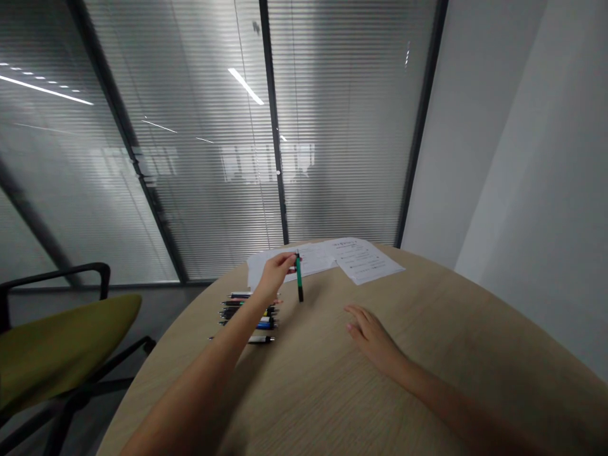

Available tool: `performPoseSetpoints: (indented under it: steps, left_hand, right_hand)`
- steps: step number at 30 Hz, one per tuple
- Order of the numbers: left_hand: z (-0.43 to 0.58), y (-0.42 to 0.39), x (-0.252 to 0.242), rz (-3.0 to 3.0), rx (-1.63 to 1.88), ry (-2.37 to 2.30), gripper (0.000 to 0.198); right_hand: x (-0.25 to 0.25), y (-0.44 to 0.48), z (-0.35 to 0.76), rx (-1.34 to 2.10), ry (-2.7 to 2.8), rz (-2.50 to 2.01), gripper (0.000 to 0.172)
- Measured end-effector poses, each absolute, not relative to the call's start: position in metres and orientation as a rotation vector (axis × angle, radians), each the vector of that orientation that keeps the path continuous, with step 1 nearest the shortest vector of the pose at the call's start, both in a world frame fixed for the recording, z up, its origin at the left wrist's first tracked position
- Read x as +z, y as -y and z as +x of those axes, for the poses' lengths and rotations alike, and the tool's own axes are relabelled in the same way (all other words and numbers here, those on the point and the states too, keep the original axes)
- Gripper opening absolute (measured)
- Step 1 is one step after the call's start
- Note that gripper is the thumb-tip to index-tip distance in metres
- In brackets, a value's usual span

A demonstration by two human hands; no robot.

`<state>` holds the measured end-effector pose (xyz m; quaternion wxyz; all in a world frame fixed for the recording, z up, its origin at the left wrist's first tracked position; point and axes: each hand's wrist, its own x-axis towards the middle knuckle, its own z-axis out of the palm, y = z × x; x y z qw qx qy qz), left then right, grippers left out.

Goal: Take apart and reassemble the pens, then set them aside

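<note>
Left hand (275,272) pinches green pen (299,280) near its upper end, presumably leaving the lower length free; right hand (373,335), loosely extended, holds nothing.

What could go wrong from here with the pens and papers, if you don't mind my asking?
The left hand holds the green pen near one end, so it might slip. The left forearm crosses over the row of pens; a low sweep could scatter them. The papers lie near the table's far edge, so a nudge might send one off.
</note>
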<state>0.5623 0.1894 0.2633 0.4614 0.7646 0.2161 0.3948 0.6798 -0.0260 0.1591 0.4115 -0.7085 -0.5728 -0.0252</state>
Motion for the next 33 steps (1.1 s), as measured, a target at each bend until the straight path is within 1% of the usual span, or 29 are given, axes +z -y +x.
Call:
performPoseSetpoints:
  steps: [3, 9, 13, 18, 22, 26, 30, 33]
  left_hand:
    - [0.576, -0.159, 0.25, 1.666, 0.902, -0.477, 0.036]
    - [0.592, -0.111, 0.211, 1.341, 0.805, -0.456, 0.022]
    - [0.593, -0.098, 0.195, 1.251, 0.78, -0.459, 0.015]
    - [0.586, -0.094, 0.193, 1.28, 0.694, -0.426, 0.018]
    - [0.581, -0.095, 0.193, 1.343, 0.612, -0.396, 0.026]
    - [0.573, -0.102, 0.195, 1.436, 0.469, -0.375, 0.027]
    - [0.562, -0.112, 0.198, 1.548, 0.341, -0.356, 0.026]
    - [0.558, -0.114, 0.197, 1.711, 0.343, -0.324, 0.026]
  right_hand:
    - [0.161, 0.026, 0.68, 0.074, 1.357, -1.716, 0.032]
    - [0.17, 0.027, 0.679, 0.411, 1.153, -1.499, 0.027]
    - [0.178, 0.029, 0.681, 0.479, 0.95, -1.485, 0.022]
    - [0.178, 0.029, 0.689, 0.485, 0.796, -1.363, 0.02]
    - [0.175, 0.035, 0.699, 0.642, 0.78, -1.297, 0.021]
    - [0.172, 0.049, 0.712, 0.789, 0.762, -1.218, 0.025]
    - [0.17, 0.06, 0.719, 0.731, 0.693, -1.175, 0.026]
    - [0.17, 0.062, 0.718, 0.641, 0.702, -1.273, 0.024]
